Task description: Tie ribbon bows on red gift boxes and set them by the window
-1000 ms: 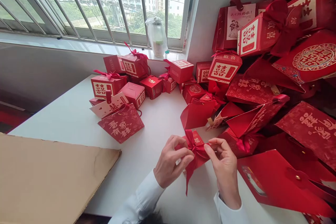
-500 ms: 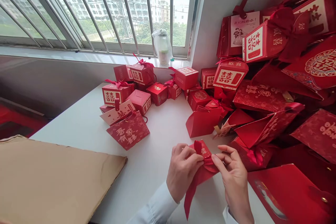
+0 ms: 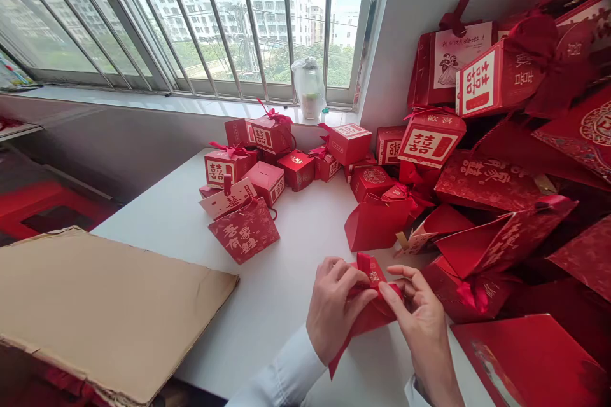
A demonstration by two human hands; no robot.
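A small red gift box (image 3: pixel 370 321) with gold characters stands on the white table between my hands. Red ribbon (image 3: pixel 363 263) is looped at its top, and a tail hangs down its near left side. My left hand (image 3: pixel 337 308) is closed, with thumb and fingers pinching the ribbon at the box's left. From the right, my right hand (image 3: pixel 420 318) pinches the ribbon between thumb and index finger, its other fingers curled. Both hands partly hide the knot area and the box's sides.
Finished-looking red boxes (image 3: pixel 298 170) sit at the table's back. A red gift bag (image 3: pixel 245 230) leans left of centre. Many red boxes and bags (image 3: pixel 496 187) are heaped along the right. A cardboard flap (image 3: pixel 109 305) covers the left front. A bagged cup (image 3: pixel 309 90) stands on the windowsill.
My left thumb and fingers have shifted in towards the knot, and my right fingertips have moved slightly left on the ribbon. The hanging tail shows less. The view has swung left.
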